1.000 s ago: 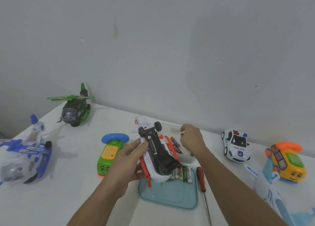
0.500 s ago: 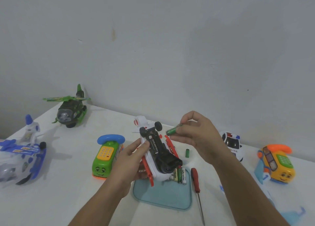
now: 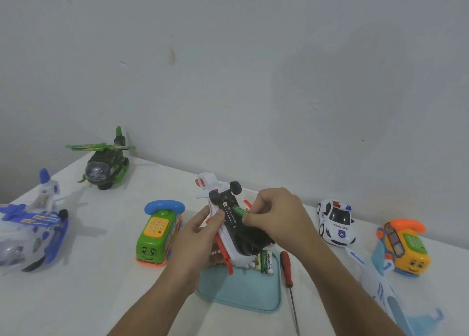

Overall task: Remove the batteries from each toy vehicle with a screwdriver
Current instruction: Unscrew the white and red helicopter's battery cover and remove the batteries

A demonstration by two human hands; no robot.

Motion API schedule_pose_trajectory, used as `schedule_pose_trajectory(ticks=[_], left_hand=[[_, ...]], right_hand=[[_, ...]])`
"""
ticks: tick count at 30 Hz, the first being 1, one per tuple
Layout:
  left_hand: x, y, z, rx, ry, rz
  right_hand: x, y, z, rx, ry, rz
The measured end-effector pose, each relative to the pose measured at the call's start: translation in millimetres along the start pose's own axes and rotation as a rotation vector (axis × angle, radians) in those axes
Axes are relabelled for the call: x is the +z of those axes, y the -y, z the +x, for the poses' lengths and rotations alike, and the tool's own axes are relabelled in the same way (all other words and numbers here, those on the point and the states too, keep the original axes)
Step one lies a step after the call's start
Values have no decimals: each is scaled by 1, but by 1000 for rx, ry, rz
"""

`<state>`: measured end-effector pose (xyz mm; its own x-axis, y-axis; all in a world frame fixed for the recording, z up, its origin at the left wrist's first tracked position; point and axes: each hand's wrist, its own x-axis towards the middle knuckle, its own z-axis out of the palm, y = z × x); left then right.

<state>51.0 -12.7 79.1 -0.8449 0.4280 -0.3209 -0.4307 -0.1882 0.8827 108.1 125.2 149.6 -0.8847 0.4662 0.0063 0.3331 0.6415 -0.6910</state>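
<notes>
White tabletop: we see the right hand, raised half a second ago, now lowered onto the upturned white-and-red toy helicopter, its fingertips pinching a green battery against the black underside. The left hand grips the toy's side, thumb just beside the battery.

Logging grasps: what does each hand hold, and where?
Left hand grips the upturned white toy by its side; right hand pinches a green battery's end at the toy's underside.
</notes>
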Motion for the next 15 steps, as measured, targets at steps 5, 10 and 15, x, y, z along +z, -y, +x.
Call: schedule_pose_trajectory(ticks=[5, 10, 15], left_hand=[[4, 0, -5, 21, 5, 6], [8, 0, -9, 22, 20, 11], [7, -3, -12, 17, 33, 2]], right_hand=[[-4, 8, 4, 17, 72, -134], [-2, 9, 8, 17, 108, -188], [-8, 2, 13, 93, 178, -59]])
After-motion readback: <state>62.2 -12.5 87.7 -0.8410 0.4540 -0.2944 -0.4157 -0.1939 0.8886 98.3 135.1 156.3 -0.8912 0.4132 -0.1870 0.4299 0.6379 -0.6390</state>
